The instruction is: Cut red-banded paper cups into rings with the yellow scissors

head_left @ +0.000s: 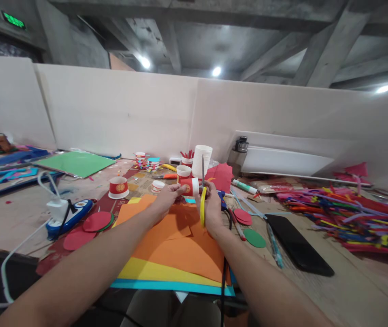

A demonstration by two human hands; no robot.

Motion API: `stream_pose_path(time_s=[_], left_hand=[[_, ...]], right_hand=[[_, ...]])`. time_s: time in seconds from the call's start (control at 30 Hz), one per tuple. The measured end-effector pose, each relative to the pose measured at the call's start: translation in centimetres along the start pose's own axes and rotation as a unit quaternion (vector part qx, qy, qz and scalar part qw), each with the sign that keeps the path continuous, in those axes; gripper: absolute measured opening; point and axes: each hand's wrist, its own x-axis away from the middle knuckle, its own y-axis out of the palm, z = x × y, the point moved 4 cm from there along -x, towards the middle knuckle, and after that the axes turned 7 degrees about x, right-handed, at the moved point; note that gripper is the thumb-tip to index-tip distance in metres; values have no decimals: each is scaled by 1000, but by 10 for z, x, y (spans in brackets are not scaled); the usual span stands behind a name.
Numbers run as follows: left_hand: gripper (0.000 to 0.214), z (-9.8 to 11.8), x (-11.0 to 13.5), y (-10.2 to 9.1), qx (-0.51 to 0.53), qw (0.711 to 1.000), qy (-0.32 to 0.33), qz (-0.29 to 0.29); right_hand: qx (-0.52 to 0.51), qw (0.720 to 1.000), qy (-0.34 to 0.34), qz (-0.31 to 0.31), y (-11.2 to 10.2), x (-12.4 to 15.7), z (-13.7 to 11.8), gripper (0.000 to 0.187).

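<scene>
Forearms (88, 268) over orange paper (176, 245): left hand (168, 197) grips cup (189, 186) touching right hand (212, 206), which is closed on scissors (202, 206), so the blades could nick the left fingertips or crush the cup.

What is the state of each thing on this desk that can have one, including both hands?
left hand: shut on the red paper cup
red paper cup: held, tipped on its side
right hand: shut on the scissors
scissors: blades point up, seemingly closed
white cups: stacked, standing
red cup: on the desk, mouth down
phone: lying flat, screen dark
charger: plugged into the power strip
</scene>
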Motion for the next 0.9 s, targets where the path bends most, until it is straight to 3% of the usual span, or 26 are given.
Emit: stream_pose_path(time_s=[0.13, 0.33, 0.6, 0.9], left_hand=[[45, -3, -3, 1, -2, 1000, -11, -3], [45, -7, -4, 1, 38, 998, -43, 4], [40, -2, -1, 3, 37, 999, -22, -10], [40, 3, 2, 4, 54, 998, -30, 28]], right_hand=[[-36, 999, 26, 18, -5, 2, -3, 41], [1, 1000, 23, 13, -10, 3, -4, 39], [3, 1000, -1, 4, -13, 2, -13, 42], [34, 999, -12, -4, -12, 3, -11, 36]])
